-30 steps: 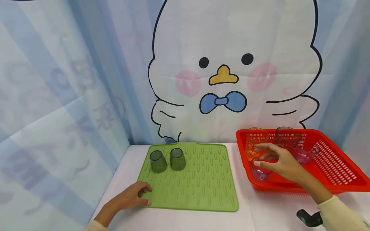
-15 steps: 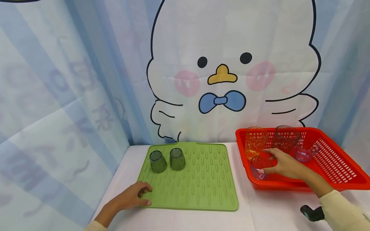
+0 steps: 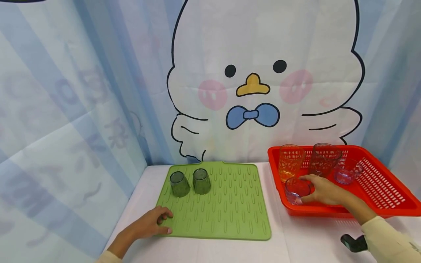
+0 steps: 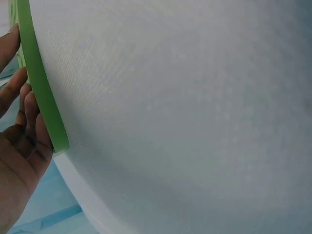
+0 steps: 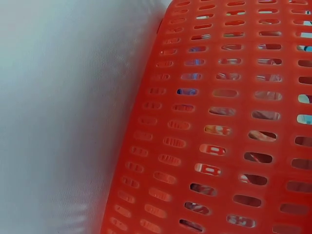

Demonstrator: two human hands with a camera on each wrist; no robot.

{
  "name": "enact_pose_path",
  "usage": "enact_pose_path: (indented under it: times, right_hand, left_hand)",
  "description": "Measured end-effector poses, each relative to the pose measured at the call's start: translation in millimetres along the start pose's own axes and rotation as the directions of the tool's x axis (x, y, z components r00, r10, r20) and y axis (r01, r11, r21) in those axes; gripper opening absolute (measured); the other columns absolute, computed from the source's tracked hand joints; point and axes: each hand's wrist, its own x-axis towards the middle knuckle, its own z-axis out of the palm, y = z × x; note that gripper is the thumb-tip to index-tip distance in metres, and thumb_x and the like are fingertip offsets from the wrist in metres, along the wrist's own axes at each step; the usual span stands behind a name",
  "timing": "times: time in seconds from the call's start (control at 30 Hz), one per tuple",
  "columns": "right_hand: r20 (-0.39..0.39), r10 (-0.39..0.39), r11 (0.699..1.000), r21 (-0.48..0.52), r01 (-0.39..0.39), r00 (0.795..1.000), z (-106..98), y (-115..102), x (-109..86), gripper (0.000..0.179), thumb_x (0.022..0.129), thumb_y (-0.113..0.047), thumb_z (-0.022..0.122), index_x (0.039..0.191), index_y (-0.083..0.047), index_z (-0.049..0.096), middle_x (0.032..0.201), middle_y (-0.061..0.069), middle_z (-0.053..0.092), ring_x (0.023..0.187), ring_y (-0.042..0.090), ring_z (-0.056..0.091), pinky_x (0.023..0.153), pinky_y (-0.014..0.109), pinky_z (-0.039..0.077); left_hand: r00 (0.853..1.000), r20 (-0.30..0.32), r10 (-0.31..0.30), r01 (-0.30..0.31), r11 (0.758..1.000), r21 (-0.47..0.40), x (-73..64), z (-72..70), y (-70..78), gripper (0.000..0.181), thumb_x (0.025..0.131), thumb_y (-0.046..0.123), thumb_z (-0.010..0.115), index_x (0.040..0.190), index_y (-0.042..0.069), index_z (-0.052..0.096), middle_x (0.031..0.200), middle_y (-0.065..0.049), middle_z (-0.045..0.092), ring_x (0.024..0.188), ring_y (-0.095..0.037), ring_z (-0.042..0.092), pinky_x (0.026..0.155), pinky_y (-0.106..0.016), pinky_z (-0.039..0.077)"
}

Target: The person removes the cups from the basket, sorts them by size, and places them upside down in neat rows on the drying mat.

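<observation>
In the head view, my right hand (image 3: pixel 325 190) reaches into the red basket (image 3: pixel 342 212) and grips a small clear, purple-tinted glass (image 3: pixel 291 190) at the near left. Its thumb lies on the near side and a finger at the far rim. My left hand (image 3: pixel 149 222) rests at the near left corner of the green drying mat (image 3: pixel 230 219), fingers loosely bent and touching the mat. Two dark grey-green glasses, a left one (image 3: pixel 180 185) and a right one (image 3: pixel 202 182), stand upside down at the mat's far left. The right wrist view shows the slotted basket wall (image 5: pixel 224 112); the hand is hidden there.
Also in the basket are an amber glass (image 3: pixel 287 159), a dark clear glass (image 3: pixel 323 157) and another purple-tinted glass (image 3: pixel 345 175). A small black object (image 3: pixel 353 243) lies on the white table (image 3: pixel 250 252) beside the right sleeve. A printed curtain (image 3: pixel 253 44) hangs behind.
My right hand has lowered from above the small glass, and its thumb and fingers have closed round it. The left hand and the two glasses on the mat have stayed put.
</observation>
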Motion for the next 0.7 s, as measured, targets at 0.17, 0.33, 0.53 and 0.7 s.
enact_pose_path:
  times: [0.17, 0.33, 0.53, 0.7]
  right_hand:
    - [-0.017, -0.006, 1.0, 0.004, 0.006, 1.0, 2.5, 1.4, -0.4, 0.103, 0.067, -0.051, 0.089, 0.141, 0.007, 0.047, 0.135, 0.033, 0.052, 0.116, 0.048, 0.052, 0.082, 0.055, 0.058]
    - [-0.033, -0.022, 0.999, 0.025, 0.023, 0.999, 4.1, 3.0, -1.5, 0.096, 0.07, -0.047, 0.088, 0.14, 0.005, 0.048, 0.13, 0.028, 0.058, 0.111, 0.04, 0.056, 0.08, 0.05, 0.06]
    - [-0.056, -0.017, 0.999, 0.032, 0.019, 0.998, 1.4, 3.7, -4.4, 0.093, 0.072, -0.045, 0.088, 0.14, 0.004, 0.047, 0.127, 0.026, 0.06, 0.108, 0.037, 0.058, 0.078, 0.048, 0.06]
    - [-0.087, -0.032, 0.999, 0.014, 0.034, 0.996, 0.5, 3.2, -7.3, 0.089, 0.073, -0.045, 0.087, 0.138, 0.003, 0.049, 0.123, 0.024, 0.062, 0.105, 0.034, 0.059, 0.08, 0.051, 0.059]
  left_hand:
    - [1.0, -0.006, -0.001, 0.002, 1.0, 0.012, -0.2, -0.2, 0.3, 0.044, 0.086, 0.031, 0.08, 0.117, 0.006, 0.062, 0.101, -0.003, 0.052, 0.085, -0.008, 0.046, 0.073, -0.026, 0.044]
    - [1.0, -0.009, 0.005, -0.005, 1.0, 0.007, 0.0, 0.9, -0.5, 0.043, 0.086, 0.03, 0.08, 0.117, 0.006, 0.062, 0.1, -0.003, 0.052, 0.084, -0.008, 0.047, 0.072, -0.026, 0.044]
    - [1.0, -0.016, 0.011, -0.012, 1.0, -0.024, -2.0, 1.8, 1.3, 0.043, 0.087, 0.03, 0.08, 0.117, 0.005, 0.062, 0.101, -0.005, 0.052, 0.084, -0.01, 0.047, 0.072, -0.027, 0.044]
    - [1.0, -0.029, 0.01, -0.01, 1.0, -0.023, -3.4, 2.5, 2.2, 0.043, 0.087, 0.029, 0.079, 0.117, 0.005, 0.062, 0.1, -0.005, 0.053, 0.083, -0.01, 0.047, 0.071, -0.027, 0.044]
